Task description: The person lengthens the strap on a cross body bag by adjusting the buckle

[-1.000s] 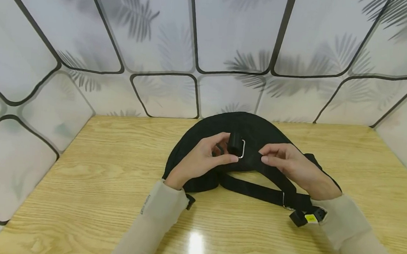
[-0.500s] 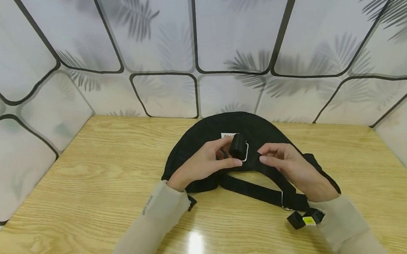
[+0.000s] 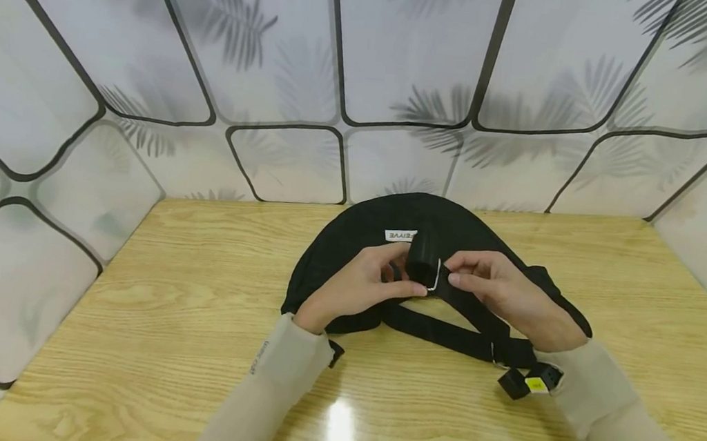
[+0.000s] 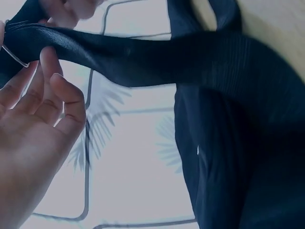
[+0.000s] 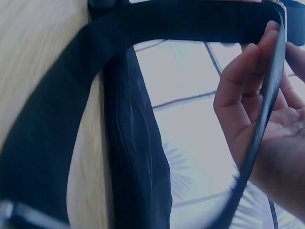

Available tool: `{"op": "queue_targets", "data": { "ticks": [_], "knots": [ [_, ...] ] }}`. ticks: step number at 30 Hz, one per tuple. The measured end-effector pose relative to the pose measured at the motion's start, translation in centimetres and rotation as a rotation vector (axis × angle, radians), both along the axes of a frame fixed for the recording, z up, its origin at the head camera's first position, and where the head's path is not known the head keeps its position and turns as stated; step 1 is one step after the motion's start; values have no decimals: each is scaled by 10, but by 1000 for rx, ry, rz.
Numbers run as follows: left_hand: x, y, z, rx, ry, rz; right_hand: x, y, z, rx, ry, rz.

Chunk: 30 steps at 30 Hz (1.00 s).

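Observation:
A black curved fabric bag (image 3: 447, 221) lies on the table, its white label (image 3: 398, 236) now visible. My left hand (image 3: 355, 283) pinches a looped black strap (image 3: 420, 257) beside a rectangular metal ring (image 3: 437, 277), thumb below and fingers behind. Close to the ring's right side, my right hand (image 3: 504, 291) pinches the strap with thumb and index finger. In the left wrist view, the strap (image 4: 128, 59) stretches from the bag towards both hands. In the right wrist view, a strap length (image 5: 264, 109) passes in front of the right palm. The bag's middle is partly hidden behind the hands.
A wooden table (image 3: 163, 344) carries the bag. Another strap (image 3: 438, 330) with a metal slider (image 3: 496, 356) loops along the bag's near side. A small black device with a yellow sticker (image 3: 536, 384) sits at the right wrist. Patterned fabric panels (image 3: 410, 52) enclose the back and sides.
My left hand has shifted slightly right with the looped strap and ring, bringing the ring up to the right fingertips. The white label has come into sight. My right hand has barely moved.

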<state>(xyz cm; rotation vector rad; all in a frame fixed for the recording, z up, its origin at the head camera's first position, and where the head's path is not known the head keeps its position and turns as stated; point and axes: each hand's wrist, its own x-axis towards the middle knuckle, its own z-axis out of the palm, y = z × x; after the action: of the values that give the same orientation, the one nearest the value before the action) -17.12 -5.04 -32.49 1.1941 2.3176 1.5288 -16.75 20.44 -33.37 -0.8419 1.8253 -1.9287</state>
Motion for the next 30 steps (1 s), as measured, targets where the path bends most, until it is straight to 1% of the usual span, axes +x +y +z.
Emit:
{"op": "queue_targets", "data": {
  "ticks": [4,8,11,14,18,21,24,27,30],
  "knots": [
    [-2,-8,4,9,18,42,-1,4,1,25,-3,-9],
    [-2,-10,4,3,4,56,-1,5,2,16,2,-11],
    [-2,-8,3,-10,-17,52,-1,4,2,7,17,-11],
    [-2,-4,1,-18,-22,44,-1,3,2,-8,25,-11],
    [0,2,-3,-9,-23,20,0,0,1,-38,33,-5],
    [2,7,-4,-5,-42,-4,1,-4,1,-64,36,3],
    [4,11,-6,-6,-59,-15,2,-7,1,-81,25,-8],
    [6,12,-7,-10,-62,2,3,-9,2,-73,-6,-38],
    [6,13,-8,-20,-86,16,3,-9,2,-50,-37,-74]
  ]
}}
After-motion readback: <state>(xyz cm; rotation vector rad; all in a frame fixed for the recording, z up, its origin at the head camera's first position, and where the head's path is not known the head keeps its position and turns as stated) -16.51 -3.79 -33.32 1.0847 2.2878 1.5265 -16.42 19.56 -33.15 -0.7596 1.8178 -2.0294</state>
